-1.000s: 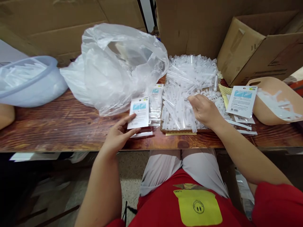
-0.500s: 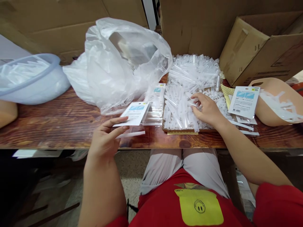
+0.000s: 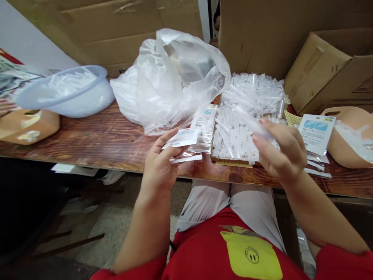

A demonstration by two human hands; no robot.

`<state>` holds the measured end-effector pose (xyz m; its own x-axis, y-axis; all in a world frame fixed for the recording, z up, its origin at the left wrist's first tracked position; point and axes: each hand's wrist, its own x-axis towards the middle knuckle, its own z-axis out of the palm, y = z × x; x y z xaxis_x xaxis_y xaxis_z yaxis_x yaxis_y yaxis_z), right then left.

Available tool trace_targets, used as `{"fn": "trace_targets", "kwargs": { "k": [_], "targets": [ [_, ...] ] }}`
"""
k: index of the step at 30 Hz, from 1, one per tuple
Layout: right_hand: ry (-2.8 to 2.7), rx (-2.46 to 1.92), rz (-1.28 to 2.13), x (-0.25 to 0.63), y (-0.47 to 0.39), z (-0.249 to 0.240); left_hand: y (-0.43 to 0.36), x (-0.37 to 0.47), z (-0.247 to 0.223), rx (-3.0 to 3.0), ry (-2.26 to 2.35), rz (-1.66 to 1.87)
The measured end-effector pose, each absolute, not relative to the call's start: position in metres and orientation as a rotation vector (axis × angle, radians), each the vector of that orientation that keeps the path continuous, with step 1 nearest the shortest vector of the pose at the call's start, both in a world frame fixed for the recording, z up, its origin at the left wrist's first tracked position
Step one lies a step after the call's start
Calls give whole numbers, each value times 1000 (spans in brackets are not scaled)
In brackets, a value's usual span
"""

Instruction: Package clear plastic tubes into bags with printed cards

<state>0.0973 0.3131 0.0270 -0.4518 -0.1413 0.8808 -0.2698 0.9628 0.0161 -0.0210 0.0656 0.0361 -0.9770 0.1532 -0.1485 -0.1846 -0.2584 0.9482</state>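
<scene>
My left hand pinches a white printed card between thumb and fingers. A clear plastic bag with a white strip shows below the card. My right hand, smeared by motion, is closed on a translucent plastic tube that slants up to the left over a shallow cardboard tray. Many such clear tubes lie heaped in the tray. A stack of bagged printed cards lies between my left hand and the tray.
A large translucent plastic bag stands behind my left hand. Farther left are a blue basin of strips, an orange container and part of another person's hand. To the right sit a bagged card, an orange scoop and an open carton.
My right hand has lifted away from the heap toward me with a tube in its fingers. My left hand still holds the card. The view has swung to the left.
</scene>
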Motion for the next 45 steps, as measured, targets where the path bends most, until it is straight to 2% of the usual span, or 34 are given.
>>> {"fn": "trace_targets", "kwargs": {
  "k": [4, 6, 14, 19, 24, 26, 30, 34, 37, 42, 45],
  "targets": [
    [-1875, 902, 153, 101, 275, 42, 73, -11, 41, 61, 1672, 2289],
    [-1918, 1026, 168, 101, 267, 45, 73, -8, 43, 126, 1655, 2252],
    [-2062, 986, -187, 110, 265, 73, 72, 6, 50, 234, 1523, 2206],
    [-2262, 920, -118, 111, 249, 93, 75, 12, 50, 305, 1464, 2185],
    [-2248, 883, -210, 104, 244, 83, 76, 21, 50, 373, 1450, 2161],
    [-2335, 830, -54, 105, 248, 80, 76, 22, 49, 352, 1428, 2164],
    [-2404, 621, 527, 111, 264, 80, 78, 20, 52, 263, 1429, 2198],
    [-2425, 356, 897, 101, 279, 74, 80, 20, 55, 229, 1415, 2193],
    [-2525, 334, 1243, 89, 285, 67, 83, 23, 55, 274, 1430, 2205],
    [-2524, 338, 1573, 81, 283, 62, 85, 33, 49, 509, 1511, 2243],
    [-2303, 267, 1804, 81, 276, 53, 84, 43, 41, 697, 1572, 2209]
  ]
}}
